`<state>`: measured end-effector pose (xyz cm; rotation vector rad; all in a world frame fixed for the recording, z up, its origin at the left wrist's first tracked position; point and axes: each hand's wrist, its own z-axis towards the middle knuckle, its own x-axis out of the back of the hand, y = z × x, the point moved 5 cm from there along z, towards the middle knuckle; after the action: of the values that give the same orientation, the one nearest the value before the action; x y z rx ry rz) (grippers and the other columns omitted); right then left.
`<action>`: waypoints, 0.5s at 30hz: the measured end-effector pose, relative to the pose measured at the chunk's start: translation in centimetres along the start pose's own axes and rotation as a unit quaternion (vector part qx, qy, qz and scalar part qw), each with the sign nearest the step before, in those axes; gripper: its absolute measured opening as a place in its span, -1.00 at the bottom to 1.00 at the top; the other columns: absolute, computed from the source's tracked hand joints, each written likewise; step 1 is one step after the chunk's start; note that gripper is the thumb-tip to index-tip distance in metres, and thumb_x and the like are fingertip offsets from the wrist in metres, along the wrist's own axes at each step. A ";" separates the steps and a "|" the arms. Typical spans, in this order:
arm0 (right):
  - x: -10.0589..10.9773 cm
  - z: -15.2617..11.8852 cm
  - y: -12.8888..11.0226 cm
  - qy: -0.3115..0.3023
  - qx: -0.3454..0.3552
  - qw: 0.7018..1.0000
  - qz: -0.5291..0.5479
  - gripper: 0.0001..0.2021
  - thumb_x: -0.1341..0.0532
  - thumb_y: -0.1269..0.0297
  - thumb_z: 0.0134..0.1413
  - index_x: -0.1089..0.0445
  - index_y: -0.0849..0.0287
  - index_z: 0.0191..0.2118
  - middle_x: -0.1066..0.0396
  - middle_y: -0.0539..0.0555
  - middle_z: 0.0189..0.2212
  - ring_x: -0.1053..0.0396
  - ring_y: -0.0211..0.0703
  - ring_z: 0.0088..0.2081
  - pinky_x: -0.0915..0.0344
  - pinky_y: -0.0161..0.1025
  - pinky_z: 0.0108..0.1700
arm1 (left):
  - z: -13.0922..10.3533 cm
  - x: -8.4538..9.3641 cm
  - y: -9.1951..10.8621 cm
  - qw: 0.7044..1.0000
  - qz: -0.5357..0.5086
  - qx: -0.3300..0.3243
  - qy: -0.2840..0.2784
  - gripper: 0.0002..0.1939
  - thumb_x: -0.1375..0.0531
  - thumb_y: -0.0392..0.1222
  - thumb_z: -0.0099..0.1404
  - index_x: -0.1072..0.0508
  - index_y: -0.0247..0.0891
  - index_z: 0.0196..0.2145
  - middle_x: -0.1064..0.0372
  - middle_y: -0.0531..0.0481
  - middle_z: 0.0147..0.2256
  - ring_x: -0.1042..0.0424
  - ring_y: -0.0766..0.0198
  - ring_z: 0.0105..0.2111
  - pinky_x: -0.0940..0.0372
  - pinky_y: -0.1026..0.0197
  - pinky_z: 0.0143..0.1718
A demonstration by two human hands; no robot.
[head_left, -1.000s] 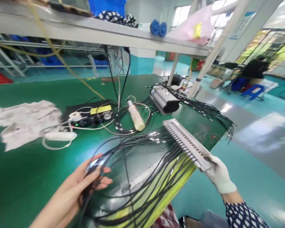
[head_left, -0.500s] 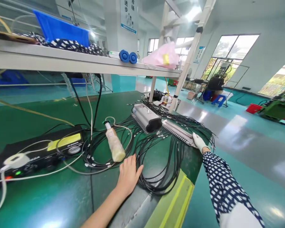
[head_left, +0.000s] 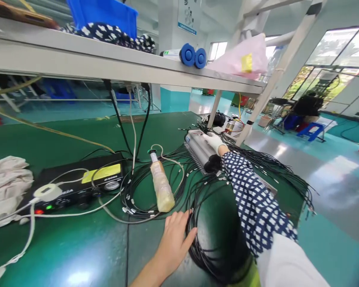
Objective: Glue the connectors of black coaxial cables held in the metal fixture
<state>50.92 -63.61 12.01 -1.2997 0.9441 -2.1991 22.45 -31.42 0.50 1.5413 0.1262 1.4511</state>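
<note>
My left hand [head_left: 177,236] lies palm down on the green table, fingers spread, its fingertips touching the edge of a coil of black cables [head_left: 197,243]. My right hand [head_left: 214,141], in a white glove, reaches across to the top of a silver metal block [head_left: 202,149] with rounded black ends. Whether its fingers grip anything on the block is too small to tell. Just above my left hand lies a wrapped syringe-like bottle [head_left: 162,187] with a thin hose. Under my right sleeve, a pale slotted strip [head_left: 267,184] is mostly hidden.
A black control box [head_left: 74,183] with a yellow label and white cords sits at the left, beside crumpled cloth [head_left: 7,187]. A shelf [head_left: 107,59] crosses overhead, its post [head_left: 266,91] rising at the right. More black cables [head_left: 275,163] hang over the right edge.
My right hand has moved left and away from me, from the slotted strip to the silver block. The view has shifted; my left hand stays beside the cable coil.
</note>
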 end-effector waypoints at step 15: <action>15.9 -5.5 2.2 0.103 -0.027 0.989 0.100 -0.63 -0.44 0.16 0.13 -0.50 0.27 -0.03 -0.55 0.20 -0.10 -0.51 -0.02 -0.06 -0.47 -0.10 0.07 | 0.6 -0.1 -0.3 1.000 -0.020 -0.002 0.004 -0.54 -0.01 0.02 0.50 -0.36 -0.33 0.17 -0.41 -0.21 -0.10 -0.34 -0.03 -0.06 -0.21 -0.11 0.01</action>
<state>38.52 -73.42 18.06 -0.9648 1.1641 -2.1921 23.06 -31.67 0.36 1.5229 0.1581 1.4253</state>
